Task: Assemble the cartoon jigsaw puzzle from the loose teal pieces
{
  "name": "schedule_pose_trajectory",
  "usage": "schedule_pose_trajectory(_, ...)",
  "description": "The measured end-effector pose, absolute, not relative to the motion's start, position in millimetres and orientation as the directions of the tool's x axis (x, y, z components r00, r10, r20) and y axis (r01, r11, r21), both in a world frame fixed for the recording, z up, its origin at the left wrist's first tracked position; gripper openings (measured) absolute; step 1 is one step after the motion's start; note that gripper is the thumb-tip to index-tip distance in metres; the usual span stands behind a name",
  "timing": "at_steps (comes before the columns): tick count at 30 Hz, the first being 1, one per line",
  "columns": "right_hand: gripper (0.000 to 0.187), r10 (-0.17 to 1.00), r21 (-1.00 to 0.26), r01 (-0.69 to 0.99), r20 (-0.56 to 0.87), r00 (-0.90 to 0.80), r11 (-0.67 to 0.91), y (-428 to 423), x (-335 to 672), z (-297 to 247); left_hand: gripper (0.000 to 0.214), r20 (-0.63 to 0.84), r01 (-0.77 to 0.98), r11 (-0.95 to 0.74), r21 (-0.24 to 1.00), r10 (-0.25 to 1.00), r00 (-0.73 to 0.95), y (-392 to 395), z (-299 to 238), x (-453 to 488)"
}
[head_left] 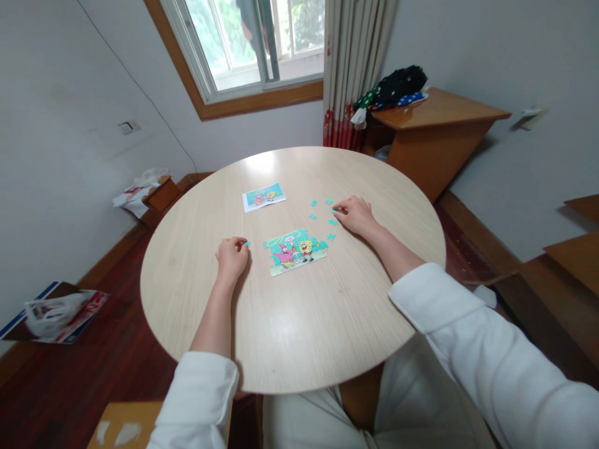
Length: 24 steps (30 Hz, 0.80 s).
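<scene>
Head view: my left hand point(230, 257) pinches a teal piece point(248, 244) between thumb and forefinger, on the left half of the round table point(299, 337). My right hand point(356, 216) has its fingertips at another piece point(334, 211), toward the right edge; I cannot tell whether they grip it. Near those fingertips lie five loose pieces point(331, 237). Between my hands, around mid-table, sits the partly joined puzzle point(294, 251). Beyond it, toward the far edge, lies a picture sheet point(262, 197).

Hands point(231, 257) on a round table point(299, 337), cartoon jigsaw point(292, 251) (unfinished) between, loose pieces point(331, 237), picture sheet point(264, 197)
</scene>
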State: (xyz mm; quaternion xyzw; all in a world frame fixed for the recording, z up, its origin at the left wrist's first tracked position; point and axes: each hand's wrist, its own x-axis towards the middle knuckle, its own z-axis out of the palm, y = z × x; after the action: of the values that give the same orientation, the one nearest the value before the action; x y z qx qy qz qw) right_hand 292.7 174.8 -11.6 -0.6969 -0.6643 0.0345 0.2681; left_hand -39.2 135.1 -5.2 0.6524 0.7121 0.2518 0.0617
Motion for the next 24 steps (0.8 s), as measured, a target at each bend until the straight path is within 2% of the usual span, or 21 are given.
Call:
schedule_pose_trajectory(11,0.023,0.939,-0.421,0.906,0.329,0.103,0.048,178.2,294.6,-15.6,0.025,0.237,0.893,0.023,0.449,0.961,-0.144,135.9,-5.3,-39.4)
schedule_pose_trajectory(20,0.023,0.953,-0.413,0.910,0.281,0.115,0.012,172.7,290.9,-6.7,0.026,0.249,0.896,0.019,0.443,0.958,-0.143,136.6,-7.7,-40.3)
schedule_pose_trajectory(24,0.026,0.937,-0.456,0.889,0.328,0.121,0.045,172.2,292.9,-4.9,0.026,0.251,0.898,0.022,0.439,0.957,-0.146,137.0,-8.7,-40.6)
